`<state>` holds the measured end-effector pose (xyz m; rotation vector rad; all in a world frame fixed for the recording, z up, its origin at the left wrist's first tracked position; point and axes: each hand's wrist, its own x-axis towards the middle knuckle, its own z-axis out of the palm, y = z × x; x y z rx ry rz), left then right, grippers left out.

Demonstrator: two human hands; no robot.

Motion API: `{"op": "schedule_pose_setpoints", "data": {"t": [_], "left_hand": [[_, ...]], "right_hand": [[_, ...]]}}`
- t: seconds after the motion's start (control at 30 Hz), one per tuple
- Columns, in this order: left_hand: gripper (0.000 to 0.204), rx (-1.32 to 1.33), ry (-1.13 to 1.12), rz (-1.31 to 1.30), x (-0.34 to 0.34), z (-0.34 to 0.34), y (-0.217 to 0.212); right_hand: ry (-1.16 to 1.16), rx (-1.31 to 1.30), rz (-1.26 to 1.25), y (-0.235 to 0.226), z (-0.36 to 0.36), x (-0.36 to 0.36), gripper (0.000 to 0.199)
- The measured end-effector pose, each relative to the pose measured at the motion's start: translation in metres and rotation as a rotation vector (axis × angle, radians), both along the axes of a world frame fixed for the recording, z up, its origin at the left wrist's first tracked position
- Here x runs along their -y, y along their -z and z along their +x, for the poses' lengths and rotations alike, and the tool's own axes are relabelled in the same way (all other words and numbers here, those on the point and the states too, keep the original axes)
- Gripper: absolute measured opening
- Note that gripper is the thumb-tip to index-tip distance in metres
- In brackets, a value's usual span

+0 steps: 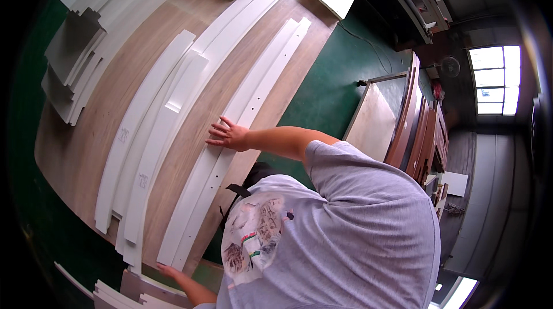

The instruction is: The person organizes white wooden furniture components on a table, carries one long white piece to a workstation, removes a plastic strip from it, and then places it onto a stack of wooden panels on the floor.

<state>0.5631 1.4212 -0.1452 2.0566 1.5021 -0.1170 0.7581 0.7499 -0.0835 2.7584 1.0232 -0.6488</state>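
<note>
Head view, and your right hand (230, 134) lies flat on the long white drilled strip (262, 87), palm down and fingers spread, gripping nothing. Your left hand (168, 271) is down at the strip's near end, fingertips touching it at the table edge. Whether it has closed on the end, I cannot tell.

The strip runs lengthwise along the right side of the wooden table (75, 142), beside a twin strip and just inside the table's edge. It has a row of small holes down it.

It looks thin, long and painted smooth, so you should expect it to be light but whippy, sagging or flexing if lifted from one end. The finish looks slick and easy to scuff. Take it at two well-spread points by the edges, much as your hands sit now.

More white strips (147, 136) lie to the left, and stacked white panels (80, 50) sit beyond them.
</note>
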Motion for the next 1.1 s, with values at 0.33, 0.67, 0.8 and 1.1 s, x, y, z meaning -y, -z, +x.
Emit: {"op": "schedule_pose_setpoints", "data": {"t": [0.33,0.67,0.8,1.1], "left_hand": [[0.067,0.102,0.295,-0.106,-0.005,0.007,0.019],[0.061,0.449,0.673,0.487,0.111,0.133,-0.085],[0.079,0.469,1.22,0.336,0.196,0.227,-0.128],[0.06,0.389,1.435,0.139,0.26,0.209,-0.094]], "right_hand": [[0.027,-0.038,0.019,-0.01,0.004,-0.003,0.112],[0.078,-0.144,-0.14,-0.018,0.001,-0.006,0.113],[0.054,-0.172,-0.186,-0.022,0.007,-0.013,0.12],[0.264,0.057,0.384,-0.102,0.009,-0.025,0.102]]}}
